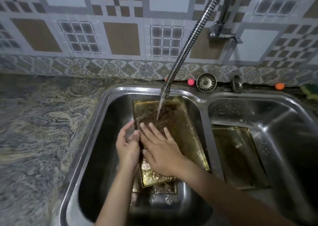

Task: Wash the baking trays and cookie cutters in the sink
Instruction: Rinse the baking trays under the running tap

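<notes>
No readable text, labels, brands, numbers or signs anywhere.

Your double sink sits in the countertop, which spreads to its left; one baking tray lies in the left basin under the faucet hose; a second tray lies in the right basin; two strainers stand behind the sink, against the wall.
</notes>
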`<state>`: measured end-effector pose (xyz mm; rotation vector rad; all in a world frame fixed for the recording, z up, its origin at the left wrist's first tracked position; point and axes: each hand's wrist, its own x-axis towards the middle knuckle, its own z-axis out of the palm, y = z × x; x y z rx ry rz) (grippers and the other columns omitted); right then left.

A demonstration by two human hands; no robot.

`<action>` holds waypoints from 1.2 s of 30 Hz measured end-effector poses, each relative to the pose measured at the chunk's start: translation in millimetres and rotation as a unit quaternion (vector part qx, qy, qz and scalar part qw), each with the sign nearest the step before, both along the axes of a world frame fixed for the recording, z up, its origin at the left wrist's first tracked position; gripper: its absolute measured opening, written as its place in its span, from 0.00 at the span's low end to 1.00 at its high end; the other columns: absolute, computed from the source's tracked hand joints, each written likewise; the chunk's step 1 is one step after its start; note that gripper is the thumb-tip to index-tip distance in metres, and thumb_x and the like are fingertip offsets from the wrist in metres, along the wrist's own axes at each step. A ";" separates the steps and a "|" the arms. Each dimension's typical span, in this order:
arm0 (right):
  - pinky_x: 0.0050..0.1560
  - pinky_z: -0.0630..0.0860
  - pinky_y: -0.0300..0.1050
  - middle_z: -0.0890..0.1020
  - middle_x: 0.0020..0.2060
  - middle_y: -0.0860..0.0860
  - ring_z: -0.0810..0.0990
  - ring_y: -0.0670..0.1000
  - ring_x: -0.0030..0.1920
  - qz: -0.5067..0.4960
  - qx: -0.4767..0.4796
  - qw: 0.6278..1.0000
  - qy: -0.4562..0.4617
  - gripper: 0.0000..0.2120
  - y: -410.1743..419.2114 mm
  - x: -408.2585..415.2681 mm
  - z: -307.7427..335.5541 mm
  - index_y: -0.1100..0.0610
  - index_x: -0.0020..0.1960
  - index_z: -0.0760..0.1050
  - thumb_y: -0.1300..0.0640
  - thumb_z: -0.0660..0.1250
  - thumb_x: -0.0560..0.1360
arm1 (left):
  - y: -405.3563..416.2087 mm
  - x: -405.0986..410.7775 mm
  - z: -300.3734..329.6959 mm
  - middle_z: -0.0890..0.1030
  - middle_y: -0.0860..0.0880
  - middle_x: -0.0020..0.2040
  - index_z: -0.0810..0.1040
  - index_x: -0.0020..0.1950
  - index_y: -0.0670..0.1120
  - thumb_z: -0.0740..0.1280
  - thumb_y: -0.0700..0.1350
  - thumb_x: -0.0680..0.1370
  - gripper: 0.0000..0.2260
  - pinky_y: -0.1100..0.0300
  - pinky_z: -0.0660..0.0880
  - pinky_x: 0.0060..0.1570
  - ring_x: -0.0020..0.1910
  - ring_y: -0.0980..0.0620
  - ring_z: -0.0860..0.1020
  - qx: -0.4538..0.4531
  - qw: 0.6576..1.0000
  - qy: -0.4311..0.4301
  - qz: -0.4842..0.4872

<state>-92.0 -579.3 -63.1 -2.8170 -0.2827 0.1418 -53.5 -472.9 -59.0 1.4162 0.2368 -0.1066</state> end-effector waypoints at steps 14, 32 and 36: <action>0.72 0.33 0.64 0.33 0.75 0.45 0.30 0.50 0.74 0.039 -0.057 0.998 0.008 0.27 -46.7 2.0 -6.6 0.36 0.74 0.36 0.37 0.43 0.79 | 18.0 10.4 8.0 0.82 0.49 0.55 0.78 0.58 0.53 0.62 0.33 0.79 0.16 0.57 0.77 0.56 0.49 0.58 0.81 -0.014 0.999 -0.010 0.035; 0.74 0.37 0.52 0.47 0.78 0.52 0.42 0.47 0.77 -0.135 0.150 0.979 0.027 0.24 -79.3 -8.7 17.9 0.38 0.73 0.60 0.49 0.62 0.79 | 30.4 10.5 -2.8 0.79 0.54 0.49 0.76 0.62 0.51 0.60 0.34 0.80 0.16 0.63 0.76 0.42 0.47 0.59 0.79 -0.056 0.994 0.056 0.073; 0.68 0.66 0.37 0.78 0.61 0.43 0.72 0.40 0.66 -0.157 0.447 0.880 -0.028 0.22 -69.2 -23.1 22.2 0.45 0.61 0.75 0.69 0.63 0.76 | 28.9 11.3 -5.6 0.78 0.47 0.61 0.78 0.56 0.56 0.59 0.35 0.80 0.17 0.46 0.75 0.59 0.59 0.46 0.77 -0.067 0.994 0.072 0.041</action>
